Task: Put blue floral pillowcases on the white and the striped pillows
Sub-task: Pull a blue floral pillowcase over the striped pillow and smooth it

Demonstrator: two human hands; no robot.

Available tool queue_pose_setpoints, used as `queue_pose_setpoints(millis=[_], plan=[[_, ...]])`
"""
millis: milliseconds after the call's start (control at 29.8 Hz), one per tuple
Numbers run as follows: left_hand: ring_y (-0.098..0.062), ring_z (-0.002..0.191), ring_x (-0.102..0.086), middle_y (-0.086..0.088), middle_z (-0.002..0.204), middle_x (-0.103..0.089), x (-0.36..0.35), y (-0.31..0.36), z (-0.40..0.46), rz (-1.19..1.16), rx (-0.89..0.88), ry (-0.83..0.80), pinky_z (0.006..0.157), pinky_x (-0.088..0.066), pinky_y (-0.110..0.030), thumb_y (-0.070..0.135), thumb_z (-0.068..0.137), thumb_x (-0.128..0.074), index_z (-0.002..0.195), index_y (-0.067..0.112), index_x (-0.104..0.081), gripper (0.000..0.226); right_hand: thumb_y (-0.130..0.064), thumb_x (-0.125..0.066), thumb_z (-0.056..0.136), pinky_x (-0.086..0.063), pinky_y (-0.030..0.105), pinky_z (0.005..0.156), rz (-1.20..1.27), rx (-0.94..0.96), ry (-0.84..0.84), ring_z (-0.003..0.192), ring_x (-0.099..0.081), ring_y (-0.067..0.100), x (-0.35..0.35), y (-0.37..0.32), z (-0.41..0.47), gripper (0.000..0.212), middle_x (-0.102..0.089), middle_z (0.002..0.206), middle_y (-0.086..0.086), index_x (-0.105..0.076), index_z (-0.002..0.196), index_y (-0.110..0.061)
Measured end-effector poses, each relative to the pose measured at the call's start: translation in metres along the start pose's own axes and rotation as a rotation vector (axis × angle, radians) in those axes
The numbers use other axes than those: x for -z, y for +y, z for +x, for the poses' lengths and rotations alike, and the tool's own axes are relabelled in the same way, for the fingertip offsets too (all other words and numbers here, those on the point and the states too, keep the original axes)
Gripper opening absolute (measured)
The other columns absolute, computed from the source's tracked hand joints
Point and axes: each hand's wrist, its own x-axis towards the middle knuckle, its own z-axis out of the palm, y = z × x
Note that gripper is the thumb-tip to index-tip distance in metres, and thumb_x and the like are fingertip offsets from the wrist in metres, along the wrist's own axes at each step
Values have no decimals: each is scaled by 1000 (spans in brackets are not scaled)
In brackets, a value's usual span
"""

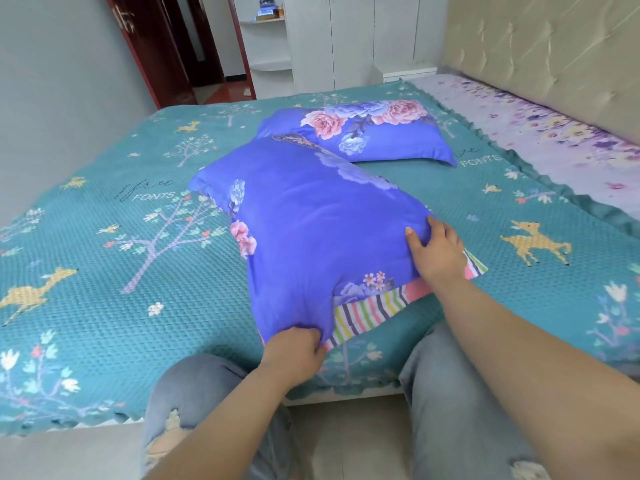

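While one pillow [360, 131] is lying fully covered, both hands, left [294, 351] and right [438, 252], are gripping the pillowcase [311, 220], striped pillow [367, 311] peeking out.

Hidden and cut-off parts of a bedroom view from a head camera.

The striped pillow [377, 308] is mostly hidden inside the near blue floral pillowcase [311, 230]; only a striped band shows at its lower right. The far pillowcase [363, 133] covers its filling completely, so what is inside cannot be told, and the near one overlaps its left corner. The left hand [294, 351] has its fingertips buried in bunched cloth. Both forearms run off the bottom edge. The teal bedspread [104, 271] is cut by the left and right edges. Items on the shelf [270, 15] at top centre are too blurred to identify.
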Motion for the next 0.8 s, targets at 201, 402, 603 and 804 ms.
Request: queue_pose_setpoints(millis=[201,402,603,804], plan=[[-18,77,-60,5,78,-61,24,27,16,-10,-293,508,57,-42,-29,52,91,-43,75,23,-55,35,-51,-55,89,-46,39,79,621,-387,43,85,-59,29,12,20,19,47,-60,85,15,-59,78,-5],[-32,145,-3,0,159,-3,69,42,74,134,-45,405,113,-10,-55,76,68,-55,150,30,-8,105,-27,-68,85,-42,25,52,856,-335,-34,56,-47,15,15,21,26,29,-52,65,3,-48,65,-18],[-31,145,3,6,158,9,66,53,97,202,8,358,109,-9,-66,73,73,-51,147,35,17,107,-7,-50,87,-47,19,55,1366,-404,-154,61,-53,15,37,-18,44,19,-52,65,5,-51,69,-13],[-34,145,8,1,157,18,49,46,87,325,19,349,106,-11,-70,53,77,-65,142,33,29,116,-15,-50,94,-56,32,59,1231,-556,-492,66,-65,23,51,-34,69,16,-66,73,11,-59,83,-6]])
